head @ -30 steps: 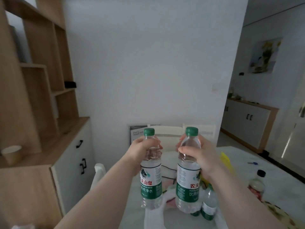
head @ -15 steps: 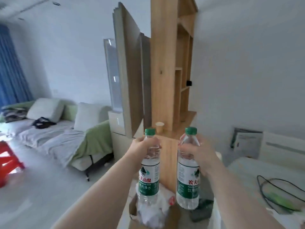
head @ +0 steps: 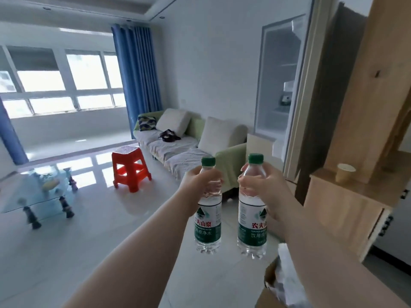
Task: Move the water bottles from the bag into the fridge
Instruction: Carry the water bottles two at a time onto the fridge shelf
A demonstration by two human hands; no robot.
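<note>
Gripped high near the necks, one water bottle by the left hand, another by the right hand, either could be dropped before the open fridge is reached.

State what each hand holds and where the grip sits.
Left hand: a water bottle, gripped at the shoulder below the cap. Right hand: another water bottle, same place.

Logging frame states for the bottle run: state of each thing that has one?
left bottle: capped, upright, held by left hand
right bottle: capped, upright, held by right hand
fridge: door open, shelves visible
curtain: drawn aside
paper cup: upright on the wooden counter
</note>
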